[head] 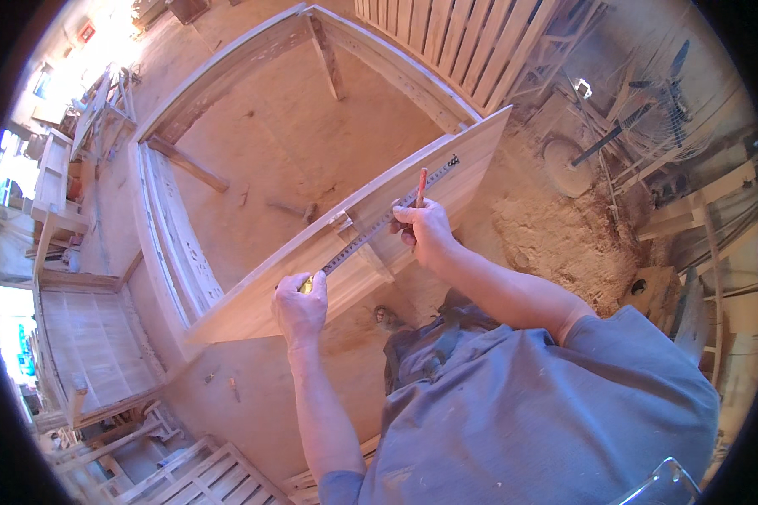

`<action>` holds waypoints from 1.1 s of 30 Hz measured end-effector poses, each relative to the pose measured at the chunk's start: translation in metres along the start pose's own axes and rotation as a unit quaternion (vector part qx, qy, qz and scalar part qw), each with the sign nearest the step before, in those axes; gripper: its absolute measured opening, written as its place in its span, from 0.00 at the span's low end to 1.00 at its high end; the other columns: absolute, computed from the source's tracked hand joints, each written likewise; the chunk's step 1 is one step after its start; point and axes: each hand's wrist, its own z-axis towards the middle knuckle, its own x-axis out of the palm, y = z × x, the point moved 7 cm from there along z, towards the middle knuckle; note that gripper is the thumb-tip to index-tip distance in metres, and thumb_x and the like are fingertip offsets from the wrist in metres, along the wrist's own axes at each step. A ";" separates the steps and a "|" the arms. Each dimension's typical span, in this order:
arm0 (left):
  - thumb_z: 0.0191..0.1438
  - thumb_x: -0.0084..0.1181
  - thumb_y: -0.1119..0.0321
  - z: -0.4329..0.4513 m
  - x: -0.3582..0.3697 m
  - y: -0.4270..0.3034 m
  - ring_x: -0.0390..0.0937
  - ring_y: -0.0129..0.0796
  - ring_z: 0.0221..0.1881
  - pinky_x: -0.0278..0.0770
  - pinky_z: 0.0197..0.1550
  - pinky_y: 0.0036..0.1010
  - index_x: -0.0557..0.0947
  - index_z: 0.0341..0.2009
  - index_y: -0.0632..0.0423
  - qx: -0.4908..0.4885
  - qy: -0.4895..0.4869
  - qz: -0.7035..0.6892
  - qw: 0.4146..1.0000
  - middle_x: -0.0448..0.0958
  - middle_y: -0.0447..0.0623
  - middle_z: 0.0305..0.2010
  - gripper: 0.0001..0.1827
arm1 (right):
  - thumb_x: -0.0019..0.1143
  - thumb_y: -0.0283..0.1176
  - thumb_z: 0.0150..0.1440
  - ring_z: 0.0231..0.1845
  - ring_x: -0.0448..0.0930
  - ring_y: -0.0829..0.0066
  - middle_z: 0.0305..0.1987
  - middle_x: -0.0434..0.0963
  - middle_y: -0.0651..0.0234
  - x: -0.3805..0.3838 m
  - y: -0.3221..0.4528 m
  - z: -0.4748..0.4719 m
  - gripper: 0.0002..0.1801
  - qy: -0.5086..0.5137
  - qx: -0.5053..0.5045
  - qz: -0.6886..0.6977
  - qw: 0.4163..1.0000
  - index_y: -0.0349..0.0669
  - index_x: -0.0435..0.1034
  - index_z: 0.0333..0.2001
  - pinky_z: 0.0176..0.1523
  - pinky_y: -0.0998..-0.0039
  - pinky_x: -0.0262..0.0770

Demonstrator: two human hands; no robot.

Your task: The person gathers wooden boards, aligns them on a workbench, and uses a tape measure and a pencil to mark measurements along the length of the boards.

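My left hand (300, 307) grips the yellow case of a tape measure (307, 284). The blade (360, 243) is drawn out over a wide wooden panel (259, 309), its hooked end beyond my right hand near the panel's right part. My right hand (422, 228) pinches the blade partway along and also holds a red pencil (422, 183), which stands up from the fingers. The panel forms the near side of a large wooden frame (221, 60). Beneath my hands a short batten (369, 255) crosses the panel.
A slatted wooden piece (442, 38) lies beyond the frame. To the right are a pedestal fan (663, 113) and a heap of wood shavings (556, 246). At the left stands a wooden bed-like frame (95, 341). A hammer (294, 207) lies on the floor inside the large frame.
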 end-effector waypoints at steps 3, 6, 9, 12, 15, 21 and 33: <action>0.50 0.70 0.60 0.006 0.000 -0.006 0.83 0.52 0.39 0.78 0.43 0.40 0.88 0.34 0.59 0.017 -0.004 0.005 1.000 0.84 0.58 0.37 0.15 | 0.61 0.22 0.55 0.25 0.79 0.75 0.27 0.76 0.65 -0.001 0.003 0.006 0.05 0.010 0.006 0.000 1.000 0.36 0.72 0.36 0.19 0.78 0.58; 0.51 0.70 0.60 0.006 0.011 -0.009 0.83 0.51 0.38 0.78 0.42 0.38 0.88 0.34 0.59 0.027 -0.003 -0.021 0.999 0.84 0.58 0.36 0.14 | 0.61 0.22 0.55 0.24 0.78 0.76 0.27 0.77 0.67 0.001 0.008 0.007 0.05 0.023 0.012 -0.005 1.000 0.38 0.73 0.35 0.20 0.78 0.58; 0.52 0.69 0.60 -0.003 0.039 -0.014 0.83 0.48 0.36 0.78 0.40 0.36 0.87 0.34 0.59 -0.009 0.029 -0.056 0.998 0.84 0.58 0.35 0.14 | 0.62 0.24 0.56 0.24 0.77 0.77 0.26 0.77 0.68 0.005 0.008 0.003 0.03 0.027 0.010 -0.021 0.999 0.39 0.73 0.34 0.22 0.78 0.61; 0.55 0.67 0.60 -0.015 0.074 -0.024 0.83 0.45 0.34 0.78 0.39 0.34 0.87 0.35 0.60 -0.084 0.072 -0.126 0.986 0.84 0.58 0.33 0.14 | 0.60 0.25 0.59 0.26 0.77 0.80 0.27 0.77 0.71 0.006 0.006 0.003 0.02 0.063 0.008 -0.062 0.996 0.40 0.75 0.34 0.25 0.78 0.64; 0.56 0.66 0.61 -0.026 0.106 -0.043 0.82 0.42 0.30 0.78 0.37 0.33 0.87 0.34 0.61 -0.100 0.072 -0.238 0.963 0.83 0.56 0.29 0.14 | 0.58 0.28 0.62 0.28 0.76 0.83 0.27 0.76 0.73 0.016 -0.001 -0.005 0.05 0.126 -0.014 -0.130 0.983 0.39 0.76 0.34 0.30 0.78 0.66; 0.51 0.72 0.65 0.001 0.048 -0.098 0.78 0.42 0.42 0.74 0.50 0.36 0.83 0.42 0.64 0.094 -0.125 -0.102 0.982 0.82 0.54 0.40 0.19 | 0.54 0.31 0.65 0.29 0.71 0.84 0.27 0.75 0.73 -0.003 -0.004 0.004 0.11 0.144 -0.040 -0.193 0.970 0.38 0.74 0.31 0.35 0.78 0.67; 0.39 0.78 0.68 0.047 0.065 -0.052 0.74 0.51 0.49 0.70 0.55 0.43 0.81 0.48 0.62 0.149 0.037 0.072 0.986 0.79 0.55 0.45 0.30 | 0.52 0.31 0.65 0.28 0.72 0.84 0.25 0.75 0.73 -0.004 0.020 0.006 0.12 0.171 0.053 -0.282 0.943 0.38 0.72 0.30 0.34 0.76 0.68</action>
